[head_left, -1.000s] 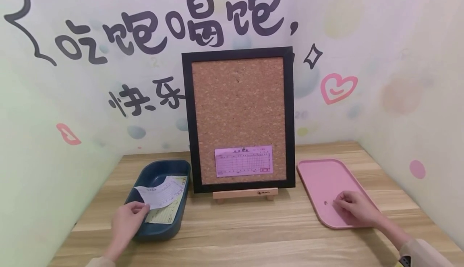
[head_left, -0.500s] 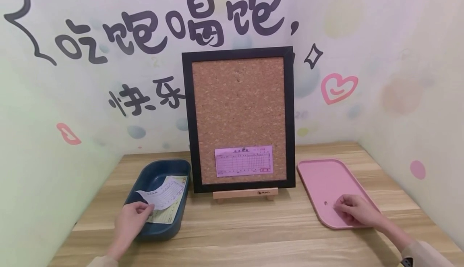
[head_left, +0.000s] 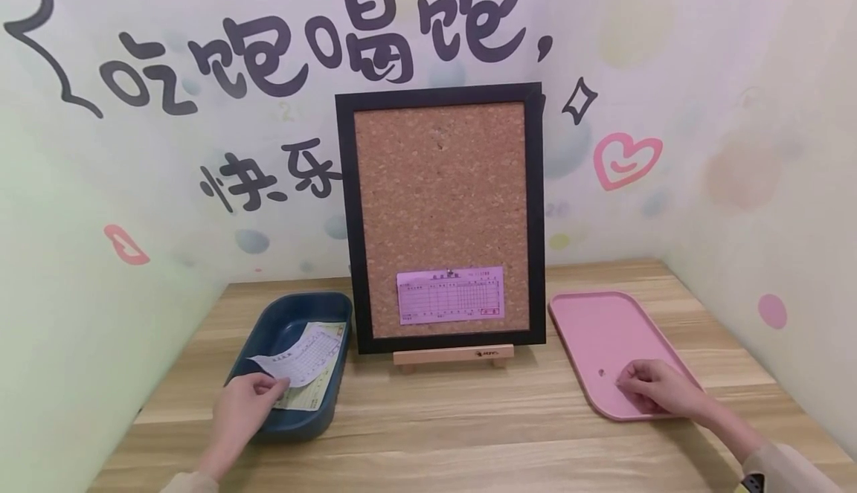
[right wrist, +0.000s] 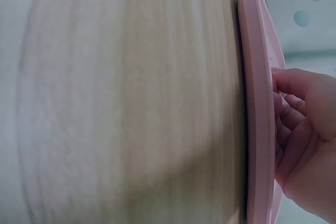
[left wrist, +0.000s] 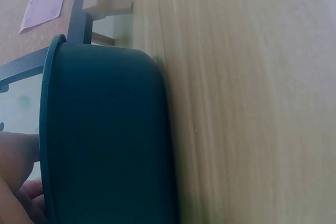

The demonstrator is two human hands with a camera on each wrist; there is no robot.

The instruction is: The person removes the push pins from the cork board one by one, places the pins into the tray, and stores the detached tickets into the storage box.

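In the head view my left hand (head_left: 242,407) reaches over the near left side of a dark blue plastic tub (head_left: 315,427). Its thumb and fingers pinch the lower edge of a pale printed form slip (head_left: 304,358), which curves upward at its left corner. Under that slip lies a yellowish printed slip (head_left: 309,395). My right hand (head_left: 659,389) is low over a pink tray (head_left: 596,326), fingers curled and thumb against the index finger. Just left of its fingertips sits a tiny dark object (head_left: 601,372). I cannot tell whether those fingertips hold anything.
A black-framed cork board (head_left: 442,195) stands upright between tub and tray on a small wooden stand (head_left: 455,357). A purple form slip (head_left: 450,297) is pinned low on it. The wooden table (head_left: 469,433) meets a decorated wall (head_left: 268,129) behind.
My left hand has slid slightly right over the tub, its pinch shifting along the pale slip's lower edge. My right hand stays over the pink tray, almost still.
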